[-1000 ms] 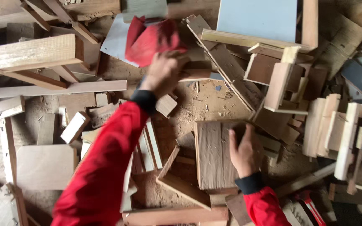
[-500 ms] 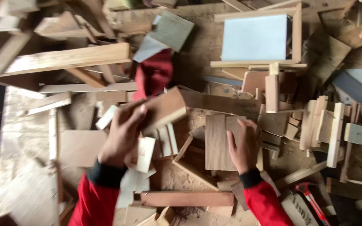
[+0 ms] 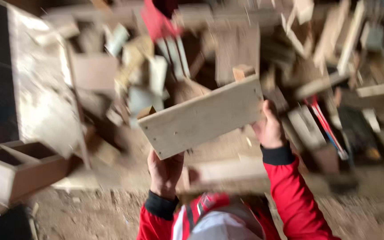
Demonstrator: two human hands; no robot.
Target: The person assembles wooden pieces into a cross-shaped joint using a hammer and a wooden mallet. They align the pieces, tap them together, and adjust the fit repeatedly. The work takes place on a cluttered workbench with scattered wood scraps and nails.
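Item: pale wooden board point(image 3: 203, 116), tilted, raised above the blurred heap of wood scraps point(image 3: 227, 49). My left hand point(image 3: 165, 171) closes on its lower left end; my right hand point(image 3: 270, 129) clasps its right end. Nearby: open wooden box point(image 3: 18, 171) at left, sawdust-covered floor point(image 3: 90, 213).

Wood scraps point(image 3: 227, 49) crowd beyond the board point(image 3: 203, 116); sawdust floor point(image 3: 98, 213) open

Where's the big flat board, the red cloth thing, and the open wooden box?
Flat board point(image 3: 203, 116): head view, middle of its pale face.
Red cloth point(image 3: 156, 20): head view, its centre, at the top.
Open wooden box point(image 3: 21, 171): head view, its front wall, far left.
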